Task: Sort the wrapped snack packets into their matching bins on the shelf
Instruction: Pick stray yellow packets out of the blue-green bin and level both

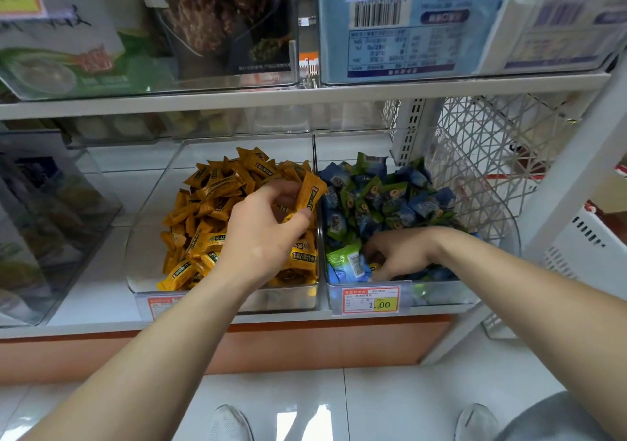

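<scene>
Shop shelf [101, 291], lower tier: your left hand [261, 233] pinches an orange packet [310, 194] over the orange bin [149, 223], likely to drop it home; your right hand [397, 254] digs curled in the blue bin [505, 233], probably hunting strays, grip unclear

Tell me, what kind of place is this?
Most likely a small shop or convenience store. Price tags are clipped to the bin fronts, clear bins hold heaps of orange snack packets and blue and green ones, and boxed goods fill the level above.
</scene>
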The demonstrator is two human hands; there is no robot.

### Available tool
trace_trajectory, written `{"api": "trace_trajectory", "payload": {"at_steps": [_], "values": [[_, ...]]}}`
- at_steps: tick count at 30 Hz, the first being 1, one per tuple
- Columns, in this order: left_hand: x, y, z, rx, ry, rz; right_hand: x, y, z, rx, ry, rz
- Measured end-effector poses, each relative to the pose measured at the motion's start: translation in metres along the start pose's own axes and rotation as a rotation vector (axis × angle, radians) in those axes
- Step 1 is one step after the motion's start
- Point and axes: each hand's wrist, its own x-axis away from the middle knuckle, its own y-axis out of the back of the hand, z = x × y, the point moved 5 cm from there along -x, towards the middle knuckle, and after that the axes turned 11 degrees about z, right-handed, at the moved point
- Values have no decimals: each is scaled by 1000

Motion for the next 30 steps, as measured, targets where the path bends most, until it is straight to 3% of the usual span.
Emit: {"api": "trace_trajectory", "payload": {"at_steps": [4,9,14,19,26,30], "values": [[-4,2,4,87,34,-20,24,17,-8,-214,58,-151],[-6,-5,-3,338,81,12,54,41,-15,-340,117,-479],[-10,-21,-4,536,177,46,80,49,-17,-781,281,-781],[-12,-34,-15,682,178,51,71,36,21,-1163,588,-771],[-14,-27,-14,916,244,-54,59,30,64,-1020,552,-952],[-13,-18,-14,728,185,-72,55,29,87,-943,595,-976]]}}
